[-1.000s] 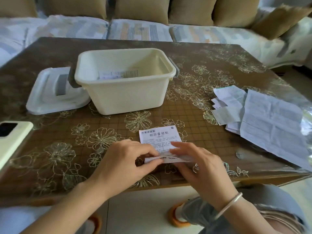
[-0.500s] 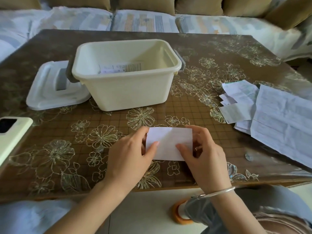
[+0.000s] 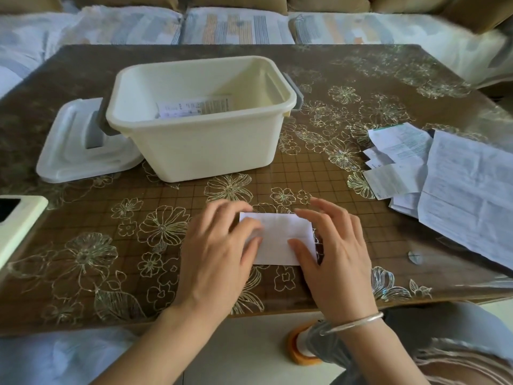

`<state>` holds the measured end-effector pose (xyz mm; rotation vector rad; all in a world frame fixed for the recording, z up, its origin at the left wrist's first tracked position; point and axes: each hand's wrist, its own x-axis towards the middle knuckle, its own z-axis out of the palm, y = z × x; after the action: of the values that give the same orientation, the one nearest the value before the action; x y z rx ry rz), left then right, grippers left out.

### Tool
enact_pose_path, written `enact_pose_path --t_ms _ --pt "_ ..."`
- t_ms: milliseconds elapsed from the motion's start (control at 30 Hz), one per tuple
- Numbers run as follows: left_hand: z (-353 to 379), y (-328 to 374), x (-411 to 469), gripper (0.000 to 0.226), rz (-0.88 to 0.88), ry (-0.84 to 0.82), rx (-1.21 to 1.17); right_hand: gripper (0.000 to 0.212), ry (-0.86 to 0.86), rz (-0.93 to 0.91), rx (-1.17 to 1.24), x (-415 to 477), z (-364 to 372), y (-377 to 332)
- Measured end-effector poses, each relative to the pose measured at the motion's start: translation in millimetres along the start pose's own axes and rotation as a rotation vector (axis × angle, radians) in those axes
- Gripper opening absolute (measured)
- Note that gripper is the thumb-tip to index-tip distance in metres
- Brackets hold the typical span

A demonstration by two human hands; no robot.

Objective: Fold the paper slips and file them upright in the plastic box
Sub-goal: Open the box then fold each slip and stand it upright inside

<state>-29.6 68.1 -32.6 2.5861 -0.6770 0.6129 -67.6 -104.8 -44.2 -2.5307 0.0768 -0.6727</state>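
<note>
Slip [image 3: 277, 237] partly hidden, left fingers [image 3: 231, 216] blurred

A folded white slip [image 3: 277, 237] lies flat by the tabletop's [image 3: 83, 245] near edge. Behind it the open cream box [image 3: 211, 145] holds one printed slip [image 3: 194, 107]. At the right edge lie loose slips [image 3: 399, 162].

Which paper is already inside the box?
The printed slip in the cream plastic box. The blank-faced folded slip lies on the table under the left hand and right hand; the loose pile lies further right.
</note>
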Motion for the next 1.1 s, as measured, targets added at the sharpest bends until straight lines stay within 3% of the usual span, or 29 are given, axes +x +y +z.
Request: enact_pose_path --t_ms 167,300,367,433,500,667,833,1100 --pt "1.3 -4.5 7.6 0.028 0.147 -0.114 -0.082 0.024 -0.009 -0.068 -0.037 1.3 2.2 2.2" --pt "-5.5 -8.8 22.7 0.021 0.058 -0.226 -0.173 0.023 -0.022 -0.185 -0.098 3.1 -1.3 -6.2" --pt "-4.7 -9.4 35.5 0.012 -0.014 -0.274 -0.223 0.012 -0.053 -0.258 -0.089 3.1 -2.5 -11.3" --pt "-1.1 -10.3 50.0 0.008 -0.085 -0.295 -0.235 0.020 -0.120 -0.286 -0.058 2.4 -3.4 -14.8" --pt "1.1 -10.4 64.6 0.020 -0.142 -0.353 -0.224 0.030 -0.156 -0.306 -0.056 3.1 -3.5 -14.2" --pt "-3.0 -5.5 87.5 0.022 -0.093 -0.559 -0.109 0.028 -0.163 -0.461 -0.077 12.5 -3.2 -8.1" --pt "-7.2 -2.8 94.5 0.020 -0.152 -0.646 -0.091 0.017 -0.092 -0.680 -0.170 15.2 -8.9 -8.5" --pt "-21.0 -11.6 59.0 0.023 -0.374 -0.580 -0.120 0.028 -0.038 -0.523 -0.230 8.3 -11.2 -1.1"
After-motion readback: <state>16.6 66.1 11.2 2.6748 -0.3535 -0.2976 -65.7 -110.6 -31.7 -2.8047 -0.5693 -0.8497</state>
